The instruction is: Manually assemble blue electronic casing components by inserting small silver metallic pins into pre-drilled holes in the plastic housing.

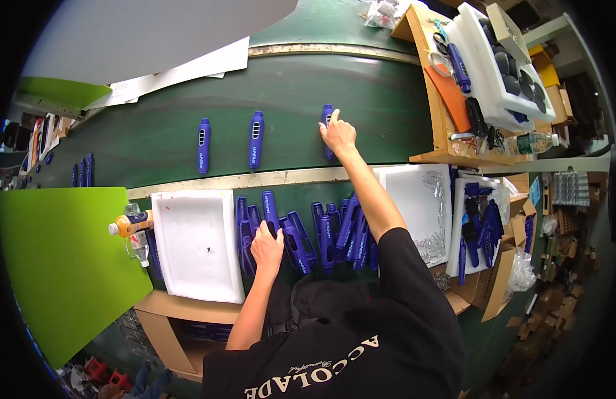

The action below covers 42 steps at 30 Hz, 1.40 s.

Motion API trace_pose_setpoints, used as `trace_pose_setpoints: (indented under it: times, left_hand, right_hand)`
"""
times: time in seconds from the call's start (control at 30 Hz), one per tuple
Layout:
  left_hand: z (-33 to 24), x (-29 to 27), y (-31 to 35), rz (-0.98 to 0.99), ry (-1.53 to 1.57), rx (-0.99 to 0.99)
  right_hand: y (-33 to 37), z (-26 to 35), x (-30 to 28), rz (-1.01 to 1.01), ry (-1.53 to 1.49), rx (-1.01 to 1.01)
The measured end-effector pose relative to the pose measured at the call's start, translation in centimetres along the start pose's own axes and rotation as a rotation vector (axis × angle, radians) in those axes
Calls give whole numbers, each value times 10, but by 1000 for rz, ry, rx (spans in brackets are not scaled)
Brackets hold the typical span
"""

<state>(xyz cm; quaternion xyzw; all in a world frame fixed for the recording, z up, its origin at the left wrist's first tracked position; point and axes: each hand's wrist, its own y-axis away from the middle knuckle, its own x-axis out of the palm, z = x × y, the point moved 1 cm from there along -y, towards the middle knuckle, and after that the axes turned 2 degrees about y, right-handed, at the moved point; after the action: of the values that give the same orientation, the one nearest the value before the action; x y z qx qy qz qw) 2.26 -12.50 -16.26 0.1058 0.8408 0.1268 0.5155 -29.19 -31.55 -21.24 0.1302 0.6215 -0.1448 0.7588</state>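
Note:
On the green belt ahead, my right hand (339,135) is closed over a blue plastic casing (328,113), its fingers on the upper part and the palm covering some of the rest. Two similar blue casings with dark slotted windows, one in the middle (256,141) and one to the left (204,146), lie apart on the belt. Nearer to me, my left hand (267,249) is closed at the lower end of a blue casing (269,207) in a pile. More blue casings (326,236) lie in a row to its right.
White foam trays stand left (198,246) and right (414,199) of the pile; the right one holds clear springs or wire. Bottles (132,224) and a bright green panel (69,259) are far left. A wooden shelf (447,133) with tools and foam box borders the belt's right.

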Motion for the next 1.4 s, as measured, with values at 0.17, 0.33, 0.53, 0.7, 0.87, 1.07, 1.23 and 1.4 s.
trace_pose_setpoints:
  times: [0.17,0.33,0.53,0.7,0.87,1.07,1.23,1.4]
  left_hand:
    - [1,-2,8,-261,109,193]
    - [4,10,24,-215,410,201]
    - [-4,-29,61,-226,232,834]
    - [-40,-69,95,-224,134,1075]
    - [-79,-61,102,344,780,479]
    - [-92,-33,113,570,1434,40]
    - [-65,-47,105,727,1385,98]
    - [-49,-36,114,753,1405,73]
  right_hand:
    - [58,25,-41,-128,-388,40]
    - [203,49,-83,-61,-772,-326]
    - [314,34,-135,35,-866,-146]
    - [363,3,-138,562,-1614,375]
    - [401,25,-151,68,-1761,618]
    - [398,-10,-163,-331,-892,66]
    - [381,-203,-82,-485,-211,603]
    - [377,-246,-62,-275,-176,577]
